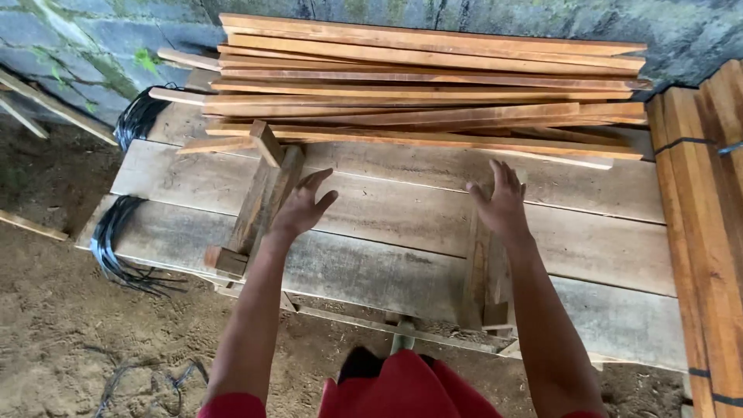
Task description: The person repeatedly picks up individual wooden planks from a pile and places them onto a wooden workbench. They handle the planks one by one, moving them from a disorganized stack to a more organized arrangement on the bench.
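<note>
Over a rough plank bench (pixel 387 201) on a dirt floor (pixel 62 325), both empty hands hover with fingers spread, the left hand (pixel 300 207) near a wooden block (pixel 259 203), the right hand (pixel 501 203) mid-bench, short of the slats (pixel 433 93) stacked along the far edge under a mossy wall (pixel 85 46).

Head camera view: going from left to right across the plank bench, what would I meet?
Black strap bundle → wooden block → left hand → right hand → strapped bundle of slats.
</note>
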